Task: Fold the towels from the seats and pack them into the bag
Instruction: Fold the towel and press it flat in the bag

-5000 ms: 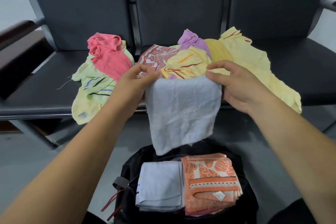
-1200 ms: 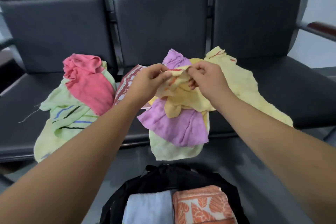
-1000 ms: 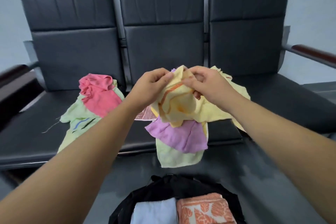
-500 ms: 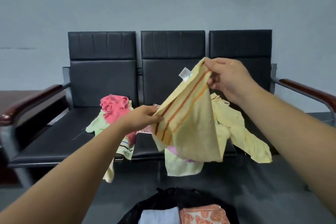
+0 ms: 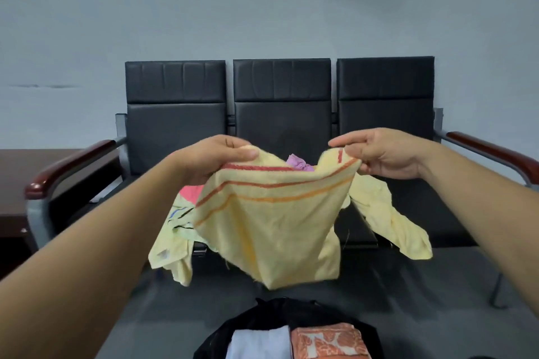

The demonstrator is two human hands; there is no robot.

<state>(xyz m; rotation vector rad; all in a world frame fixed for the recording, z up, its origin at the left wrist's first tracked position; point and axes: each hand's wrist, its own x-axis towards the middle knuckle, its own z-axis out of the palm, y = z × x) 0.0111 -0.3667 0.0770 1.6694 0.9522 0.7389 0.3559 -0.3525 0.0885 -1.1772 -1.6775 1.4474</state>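
Observation:
A yellow towel with red and orange stripes hangs spread in the air in front of the seats. My left hand pinches its top left corner and my right hand pinches its top right corner. Below it, on the floor, the black bag stands open with a folded pale blue towel and a folded orange patterned towel inside. Behind the held towel, loose towels lie on the seats: a pale yellow one, a purple one, a pink one and a green-yellow striped one.
A row of three black seats with wood-topped armrests stands against a grey wall. A dark wooden table is at the left. Grey floor lies around the bag.
My left hand has risen and taken the towel's other top corner. My right hand has moved right, so the striped towel now hangs spread between both hands. The view has tilted up.

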